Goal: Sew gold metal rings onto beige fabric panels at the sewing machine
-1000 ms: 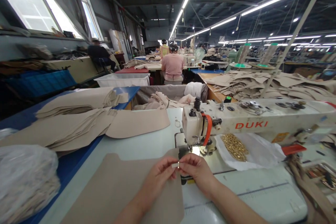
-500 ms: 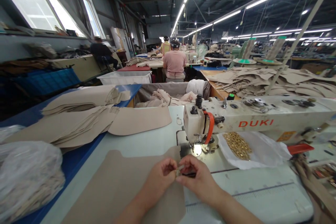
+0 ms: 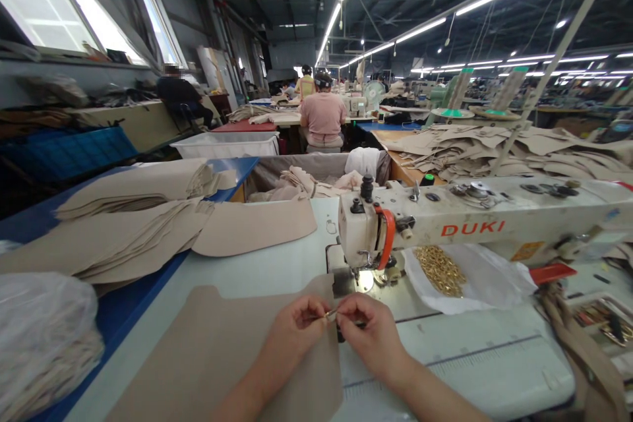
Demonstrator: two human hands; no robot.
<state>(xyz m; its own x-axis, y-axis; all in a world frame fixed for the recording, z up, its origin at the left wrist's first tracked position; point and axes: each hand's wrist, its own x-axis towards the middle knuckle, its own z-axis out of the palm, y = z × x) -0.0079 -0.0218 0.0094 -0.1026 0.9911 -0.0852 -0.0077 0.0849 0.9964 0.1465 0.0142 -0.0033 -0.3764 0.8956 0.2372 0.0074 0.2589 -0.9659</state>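
Note:
My left hand (image 3: 295,330) and my right hand (image 3: 372,333) meet fingertip to fingertip in front of the sewing machine (image 3: 469,221). Between their pinched fingers is a small gold-coloured metal piece (image 3: 328,314), mostly covered, so its exact kind does not show. A dark bit shows beneath my right fingers. Under both hands lies a large beige fabric panel (image 3: 217,349), flat on the pale machine table, its upper right corner close to the lit needle area. A white bag of small gold metal parts (image 3: 440,270) lies open just right of the needle.
Stacked beige panels (image 3: 123,231) cover the blue side table at left, and one panel (image 3: 257,227) reaches onto the machine table. A plastic bag (image 3: 44,343) stands at lower left. More cut pieces (image 3: 519,148) are heaped behind the machine. A seated co-worker (image 3: 324,112) is ahead.
The view has shifted slightly, so the surroundings sit further left. My fingertips have turned and drawn slightly apart, showing more of the gold-coloured piece. The panel stays under my hands.

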